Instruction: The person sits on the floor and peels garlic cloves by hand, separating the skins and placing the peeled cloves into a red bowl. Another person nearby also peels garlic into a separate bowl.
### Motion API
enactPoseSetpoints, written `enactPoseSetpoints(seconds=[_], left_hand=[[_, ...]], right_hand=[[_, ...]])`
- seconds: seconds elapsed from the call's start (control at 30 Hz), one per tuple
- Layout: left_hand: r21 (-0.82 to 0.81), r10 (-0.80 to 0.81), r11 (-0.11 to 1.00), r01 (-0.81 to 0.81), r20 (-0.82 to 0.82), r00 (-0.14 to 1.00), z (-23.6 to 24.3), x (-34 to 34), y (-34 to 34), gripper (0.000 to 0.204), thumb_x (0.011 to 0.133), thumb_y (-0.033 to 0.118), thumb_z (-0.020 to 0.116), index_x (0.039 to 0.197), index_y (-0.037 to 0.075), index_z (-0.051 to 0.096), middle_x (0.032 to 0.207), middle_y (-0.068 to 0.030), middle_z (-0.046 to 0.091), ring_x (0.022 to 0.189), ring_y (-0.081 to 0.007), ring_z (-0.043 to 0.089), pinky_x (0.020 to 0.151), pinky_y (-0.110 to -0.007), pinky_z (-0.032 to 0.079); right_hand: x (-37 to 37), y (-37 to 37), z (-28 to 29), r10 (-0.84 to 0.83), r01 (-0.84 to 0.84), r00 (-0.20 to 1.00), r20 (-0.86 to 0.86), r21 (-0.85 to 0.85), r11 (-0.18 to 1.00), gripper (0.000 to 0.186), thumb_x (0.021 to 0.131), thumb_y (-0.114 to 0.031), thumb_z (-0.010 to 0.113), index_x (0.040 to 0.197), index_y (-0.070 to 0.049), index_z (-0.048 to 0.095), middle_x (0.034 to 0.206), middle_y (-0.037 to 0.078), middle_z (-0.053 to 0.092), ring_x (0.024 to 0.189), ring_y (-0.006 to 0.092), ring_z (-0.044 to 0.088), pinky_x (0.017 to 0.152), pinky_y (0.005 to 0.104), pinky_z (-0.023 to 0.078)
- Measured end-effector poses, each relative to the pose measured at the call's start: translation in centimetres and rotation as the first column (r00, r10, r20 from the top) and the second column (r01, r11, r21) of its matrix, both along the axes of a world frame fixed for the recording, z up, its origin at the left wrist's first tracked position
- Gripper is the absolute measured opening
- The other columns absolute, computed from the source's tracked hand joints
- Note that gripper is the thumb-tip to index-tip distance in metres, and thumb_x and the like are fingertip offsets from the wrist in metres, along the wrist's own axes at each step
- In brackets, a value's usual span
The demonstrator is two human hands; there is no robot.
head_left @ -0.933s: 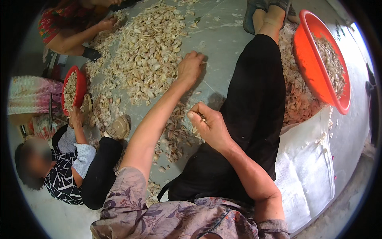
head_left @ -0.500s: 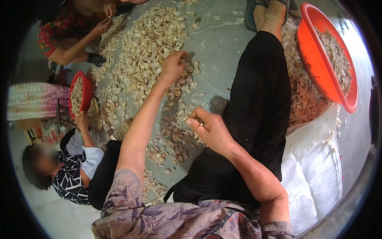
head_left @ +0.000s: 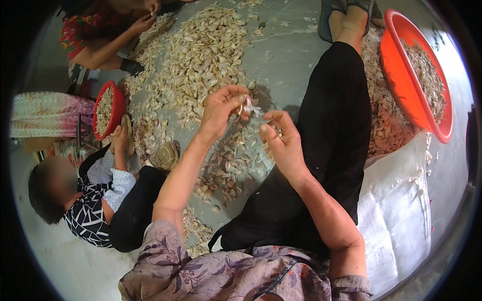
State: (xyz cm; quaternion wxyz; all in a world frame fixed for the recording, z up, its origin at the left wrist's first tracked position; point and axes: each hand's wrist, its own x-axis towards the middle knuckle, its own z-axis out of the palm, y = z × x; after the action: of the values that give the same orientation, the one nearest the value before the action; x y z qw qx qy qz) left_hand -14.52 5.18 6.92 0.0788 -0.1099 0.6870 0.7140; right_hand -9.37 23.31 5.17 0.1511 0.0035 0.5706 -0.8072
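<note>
Head view: the left hand [head_left: 220, 113] pinches a pinkish-white garlic clove with papery skin [head_left: 249, 106]; near it, the right hand [head_left: 285, 148] curls around small pale cloves [head_left: 277, 131]. Below both hands, loose pinkish-brown garlic cloves [head_left: 231, 173] lie scattered on the smooth grey floor [head_left: 286, 55], beside a black-trousered leg [head_left: 334, 105].

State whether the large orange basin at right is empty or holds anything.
Not empty: pale garlic pieces show inside the large orange basin. How deep, I cannot tell.
</note>
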Motion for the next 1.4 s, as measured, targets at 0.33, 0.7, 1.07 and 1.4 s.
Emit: enactPoseSetpoints(seconds=[0.33, 0.7, 1.07, 1.4], left_hand=[[0.124, 0.06, 0.99, -0.06, -0.002, 0.998, 3.5, 9.3, 2.2, 0.013, 0.093, 0.009, 0.058, 0.103, 0.001, 0.056, 0.075, -0.0085, 0.064, 0.052, -0.0121, 0.059, 0.044, -0.024, 0.046], [-0.018, 0.143, 0.989, -0.145, -0.056, 0.988, 3.0, 11.9, 4.5, 0.012, 0.096, 0.015, 0.054, 0.093, 0.004, 0.055, 0.073, -0.0074, 0.06, 0.046, -0.0137, 0.053, 0.039, -0.027, 0.041], [-0.063, 0.239, 0.971, -0.232, 0.138, 0.961, -1.1, 17.1, 0.4, 0.011, 0.096, 0.01, 0.053, 0.098, 0.001, 0.059, 0.077, -0.0067, 0.062, 0.058, -0.0123, 0.059, 0.049, -0.026, 0.046], [-0.81, -0.011, 0.552, -0.197, -0.243, 0.97, -6.8, 6.0, -5.7, 0.023, 0.085, 0.01, 0.064, 0.108, 0.006, 0.064, 0.092, -0.0112, 0.06, 0.077, -0.0259, 0.063, 0.067, -0.037, 0.049]], right_hand=[[1.1, 0.2, 0.6, 0.242, -0.165, 0.947, -0.21, 0.326, 0.931, 0.009, 0.088, -0.008, 0.062, 0.094, -0.002, 0.06, 0.074, 0.005, 0.064, 0.068, 0.0073, 0.056, 0.061, 0.0258, 0.046], [3.0, 0.8, 1.7, 0.316, -0.271, 0.88, -0.355, 0.171, 0.947, 0.017, 0.088, -0.01, 0.064, 0.101, -0.002, 0.057, 0.083, 0.015, 0.062, 0.071, 0.0251, 0.065, 0.063, 0.0329, 0.05], [-6.9, 23.6, 15.6, -0.515, 0.935, 0.3, -0.803, 0.139, 0.328, 0.032, 0.093, -0.023, 0.056, 0.118, -0.004, 0.059, 0.103, 0.011, 0.066, 0.084, 0.0219, 0.066, 0.072, 0.0332, 0.053], [-13.1, 18.1, 11.3, 0.389, 0.889, 0.421, -0.819, 0.457, -0.001, 0.042, 0.087, -0.02, 0.068, 0.123, -0.003, 0.055, 0.122, 0.016, 0.061, 0.113, 0.0315, 0.059, 0.094, 0.0415, 0.047]])
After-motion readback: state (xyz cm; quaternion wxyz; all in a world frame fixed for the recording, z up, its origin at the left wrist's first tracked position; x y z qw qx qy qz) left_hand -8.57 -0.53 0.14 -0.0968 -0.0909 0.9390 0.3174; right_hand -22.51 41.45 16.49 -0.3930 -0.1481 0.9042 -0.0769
